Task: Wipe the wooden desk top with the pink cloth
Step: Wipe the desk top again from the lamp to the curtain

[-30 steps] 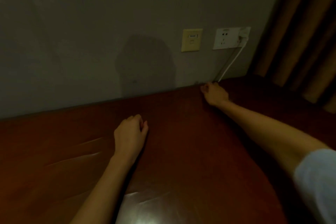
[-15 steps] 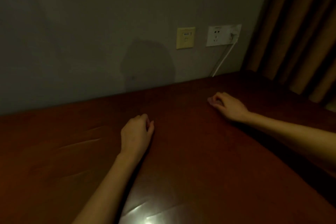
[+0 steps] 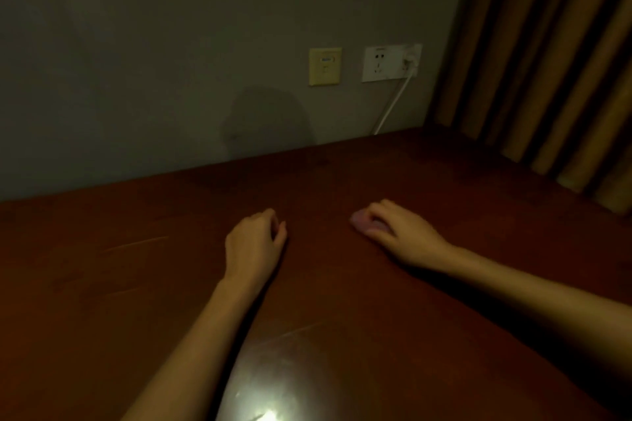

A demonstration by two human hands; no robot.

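The dark reddish wooden desk top (image 3: 342, 301) fills the lower part of the dim view. My right hand (image 3: 400, 232) lies on it right of centre, pressing a small bunched pink cloth (image 3: 362, 220) flat; only the cloth's left end shows past my fingers. My left hand (image 3: 254, 244) rests on the desk left of centre, fingers curled into a loose fist with nothing in it. A hand's width of bare wood separates the two hands.
A grey wall backs the desk, with a yellowish wall plate (image 3: 325, 66) and a white socket (image 3: 390, 62). A white cable (image 3: 393, 102) runs from the socket down behind the desk. Brown curtains (image 3: 547, 55) hang at the right. A light glare (image 3: 266, 415) reflects near the front edge.
My right hand has drawn the cloth back from the far edge by the wall toward me and leftward. My left hand has stayed almost where it was.
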